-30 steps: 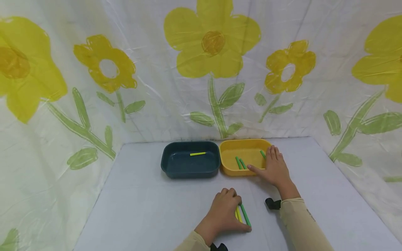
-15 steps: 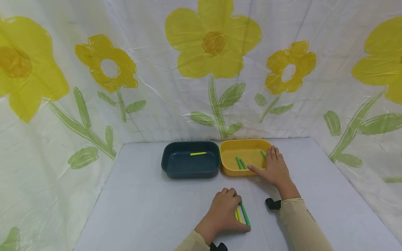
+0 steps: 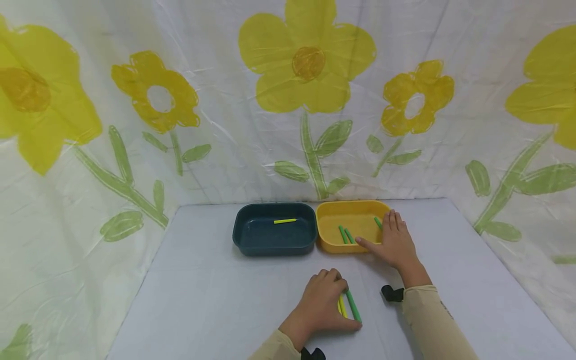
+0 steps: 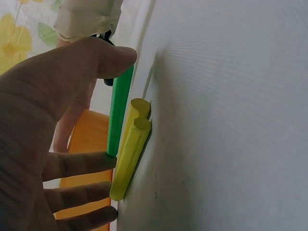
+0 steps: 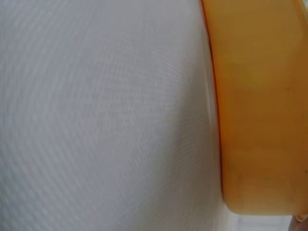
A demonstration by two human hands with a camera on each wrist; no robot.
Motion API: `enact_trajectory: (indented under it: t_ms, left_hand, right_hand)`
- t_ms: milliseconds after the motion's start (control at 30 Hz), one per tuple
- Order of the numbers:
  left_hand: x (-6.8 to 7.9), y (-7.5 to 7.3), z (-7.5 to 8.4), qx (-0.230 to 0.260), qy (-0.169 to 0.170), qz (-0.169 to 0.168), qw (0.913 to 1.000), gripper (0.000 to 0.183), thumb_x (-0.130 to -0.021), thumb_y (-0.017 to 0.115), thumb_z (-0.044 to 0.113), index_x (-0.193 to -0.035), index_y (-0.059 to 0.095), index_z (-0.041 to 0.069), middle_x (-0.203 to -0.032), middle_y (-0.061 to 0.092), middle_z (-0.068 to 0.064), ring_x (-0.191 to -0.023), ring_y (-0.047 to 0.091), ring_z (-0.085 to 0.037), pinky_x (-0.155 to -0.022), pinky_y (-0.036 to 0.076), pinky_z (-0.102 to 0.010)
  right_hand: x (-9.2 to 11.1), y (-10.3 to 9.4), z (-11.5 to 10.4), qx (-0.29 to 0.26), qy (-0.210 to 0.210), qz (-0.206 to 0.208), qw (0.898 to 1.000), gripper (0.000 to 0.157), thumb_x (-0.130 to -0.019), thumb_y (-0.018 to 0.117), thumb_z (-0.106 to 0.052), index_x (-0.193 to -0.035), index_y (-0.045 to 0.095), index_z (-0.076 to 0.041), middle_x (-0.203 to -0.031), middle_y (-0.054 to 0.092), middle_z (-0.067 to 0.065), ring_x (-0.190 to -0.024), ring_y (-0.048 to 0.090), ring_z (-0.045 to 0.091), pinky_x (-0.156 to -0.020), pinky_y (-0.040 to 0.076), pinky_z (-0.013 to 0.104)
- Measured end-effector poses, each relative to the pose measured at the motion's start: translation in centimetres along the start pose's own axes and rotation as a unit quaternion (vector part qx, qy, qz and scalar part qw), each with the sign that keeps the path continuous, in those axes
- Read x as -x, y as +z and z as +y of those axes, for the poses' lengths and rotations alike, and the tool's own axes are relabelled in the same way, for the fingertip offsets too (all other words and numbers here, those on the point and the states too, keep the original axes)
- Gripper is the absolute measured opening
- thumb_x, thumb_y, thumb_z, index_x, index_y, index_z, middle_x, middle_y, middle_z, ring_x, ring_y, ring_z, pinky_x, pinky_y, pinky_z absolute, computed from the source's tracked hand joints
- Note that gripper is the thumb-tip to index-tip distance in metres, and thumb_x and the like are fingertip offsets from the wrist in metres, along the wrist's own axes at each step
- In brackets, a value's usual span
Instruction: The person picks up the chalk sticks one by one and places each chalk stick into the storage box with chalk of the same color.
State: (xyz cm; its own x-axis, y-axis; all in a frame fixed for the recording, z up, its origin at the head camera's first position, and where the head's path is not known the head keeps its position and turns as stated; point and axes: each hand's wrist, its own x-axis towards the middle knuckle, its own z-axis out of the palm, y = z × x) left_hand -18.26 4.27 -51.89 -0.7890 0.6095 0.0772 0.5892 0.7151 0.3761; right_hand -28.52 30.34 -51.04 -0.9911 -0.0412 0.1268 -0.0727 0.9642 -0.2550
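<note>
Low over the table, my left hand [image 3: 318, 304] holds a green stick [image 3: 353, 306] by its two ends, thumb at one and index finger at the other. Two yellow sticks [image 4: 129, 161] lie side by side beneath that hand, close to the green stick [image 4: 120, 110]. My right hand [image 3: 398, 246] rests on the right front corner of the yellow tray [image 3: 327, 220], fingers straight and thumb spread along the near rim. Several green sticks [image 3: 349, 236] lie inside this tray. Only the yellow tray's outer wall [image 5: 264, 120] fills the right wrist view's right side.
A dark blue tray [image 3: 274, 250] stands against the yellow tray's left side, with one yellow stick [image 3: 285, 221] in it. Behind both trays hangs a white curtain [image 3: 234, 170] with painted flowers. White cloth [image 3: 202, 290] covers the table.
</note>
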Motion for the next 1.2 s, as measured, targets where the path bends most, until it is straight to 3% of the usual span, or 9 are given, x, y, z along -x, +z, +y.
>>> enact_trajectory:
  t_ms: [533,967,1200]
  left_hand:
    - [0.1,-0.8,0.1,-0.01,-0.002,0.013,0.9999,0.073,-0.068,0.065,0.08,-0.116,0.066,0.024,-0.111,0.056,0.007,-0.1,0.05,-0.011,-0.083,0.048,-0.031]
    - [0.1,-1.2,-0.5,-0.008,-0.012,0.057,0.9983,0.073,-0.071,0.067,0.075,-0.12,0.065,0.021,-0.112,0.056,0.005,-0.102,0.051,-0.012,-0.085,0.048,-0.031]
    - [0.0,-1.0,-0.5,0.004,-0.031,0.053,0.9981,0.072,-0.073,0.068,0.073,-0.122,0.065,0.022,-0.111,0.056,0.007,-0.1,0.05,-0.01,-0.085,0.048,-0.031]
  right_hand:
    - [0.1,-0.2,0.0,-0.006,-0.001,0.001,1.0,0.129,-0.078,0.044,-0.087,-0.153,0.001,0.01,-0.161,-0.008,0.028,-0.15,-0.003,0.046,-0.12,0.006,0.06]
    - [0.2,-0.2,-0.1,-0.01,-0.004,0.002,1.0,0.129,-0.079,0.044,-0.086,-0.153,0.001,0.01,-0.161,-0.006,0.029,-0.15,-0.001,0.047,-0.12,0.007,0.06]
    - [0.3,-0.2,-0.2,-0.012,0.0,0.0,1.0,0.129,-0.079,0.045,-0.086,-0.153,0.001,0.01,-0.161,-0.007,0.029,-0.15,-0.001,0.046,-0.12,0.006,0.06]
